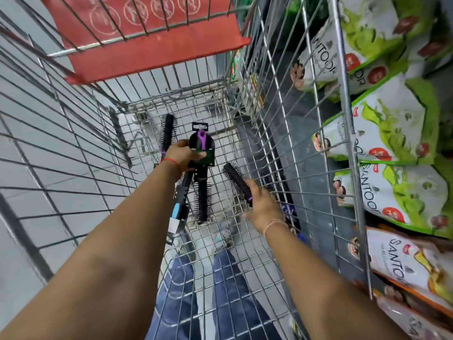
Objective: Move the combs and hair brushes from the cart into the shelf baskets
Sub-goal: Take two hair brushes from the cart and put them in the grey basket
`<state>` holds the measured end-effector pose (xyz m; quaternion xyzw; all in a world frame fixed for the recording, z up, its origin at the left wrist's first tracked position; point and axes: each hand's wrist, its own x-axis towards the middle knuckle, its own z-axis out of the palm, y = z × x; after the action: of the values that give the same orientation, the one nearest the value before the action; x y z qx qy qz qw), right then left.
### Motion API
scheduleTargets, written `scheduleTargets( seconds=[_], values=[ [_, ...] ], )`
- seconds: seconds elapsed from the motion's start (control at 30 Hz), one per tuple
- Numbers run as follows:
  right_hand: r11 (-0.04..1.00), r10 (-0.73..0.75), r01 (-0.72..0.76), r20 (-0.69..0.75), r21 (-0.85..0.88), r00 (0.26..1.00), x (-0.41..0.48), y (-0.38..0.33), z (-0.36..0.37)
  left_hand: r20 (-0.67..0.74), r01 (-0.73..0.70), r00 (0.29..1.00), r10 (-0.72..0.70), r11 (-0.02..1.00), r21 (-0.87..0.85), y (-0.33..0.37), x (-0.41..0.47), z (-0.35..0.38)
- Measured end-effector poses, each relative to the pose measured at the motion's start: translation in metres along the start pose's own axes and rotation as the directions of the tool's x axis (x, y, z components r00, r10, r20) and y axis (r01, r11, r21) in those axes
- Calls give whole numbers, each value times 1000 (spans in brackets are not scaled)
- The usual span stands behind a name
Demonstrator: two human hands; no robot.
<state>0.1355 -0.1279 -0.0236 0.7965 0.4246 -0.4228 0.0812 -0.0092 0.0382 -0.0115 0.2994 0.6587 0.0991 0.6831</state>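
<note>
Hair brushes point(196, 165) bunched in left hand point(182, 154); right hand point(262, 206) clamped on round brush point(236, 181). Risk: overfull left bundle slipping back into cart point(282, 133).

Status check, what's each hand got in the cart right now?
Left hand gripping a bunch of brushes. Right hand closing on a round brush. One more round brush behind. Cart wire sides close in.
</note>
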Motion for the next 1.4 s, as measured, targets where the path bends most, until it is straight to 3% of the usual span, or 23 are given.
scheduleTargets(
  seconds=[0.13, 0.2, 0.3, 0.4, 0.5, 0.63, 0.7, 0.8, 0.87, 0.93, 1.0, 1.03, 1.07, 1.1, 1.17, 1.33, 1.4],
  values=[
    [979, 173, -163, -76, 125, 982, 8, -2, 5, -12, -14, 1000, 12, 967, -253, 3, 0, -4],
    [969, 193, -187, -21, 158, 981, 9, -1, 2, -32, -40, 999, 28, 882, -470, -3, -3, -4],
    [961, 176, -176, 20, 213, 984, 9, 3, -4, -61, -42, 998, -21, 517, -855, -29, -12, 4],
    [968, 166, -170, 39, 182, 985, 9, 6, -6, -144, -93, 973, -181, 265, -960, -62, -24, 15],
    [963, 182, -185, 31, 196, 983, 8, 6, -6, -143, -126, 969, -203, 95, -987, -72, -29, 18],
    [976, 184, -180, -16, 121, 983, 7, 2, -9, -185, -186, 972, -148, 8, -983, -58, -25, 11],
    [966, 200, -194, -22, 170, 980, 5, -2, -10, -172, -171, 977, -129, 18, -985, -51, -24, 4],
    [936, 255, -246, -2, 252, 967, 0, -5, -10, -84, -22, 974, -211, 278, -960, -54, -36, 22],
    [912, 266, -256, 14, 320, 964, -4, -6, -9, 82, 228, 944, -321, 449, -864, -68, -48, 54],
    [892, 255, -249, 35, 378, 966, -6, -4, -7, 164, 457, 868, -469, 626, -632, -86, -59, 77],
    [876, 248, -240, 34, 419, 968, -6, 1, -6, -29, 424, 899, -437, 886, -189, -100, -61, 79],
    [859, 257, -243, 29, 450, 966, -6, 2, -5, -208, 340, 925, -319, 937, 76, -103, -60, 72],
    [837, 274, -251, 24, 487, 961, -5, 3, -5, -365, 235, 923, -119, 926, 295, -103, -56, 62],
    [810, 293, -264, 28, 524, 956, -3, 4, -5, -436, 143, 897, 67, 892, 429, -97, -54, 52],
    [737, 326, -301, 72, 606, 943, 1, 2, -5, -427, 14, 864, 268, 834, 552, -86, -46, 37],
    [472, 256, -340, 242, 813, 936, 2, 4, -7, -175, -16, 943, 284, 560, 828, -81, -22, 51],
    [436, 251, -308, 214, 845, 944, 4, 9, -7, -162, -30, 940, 301, 544, 838, -85, -14, 62]
  ],
)
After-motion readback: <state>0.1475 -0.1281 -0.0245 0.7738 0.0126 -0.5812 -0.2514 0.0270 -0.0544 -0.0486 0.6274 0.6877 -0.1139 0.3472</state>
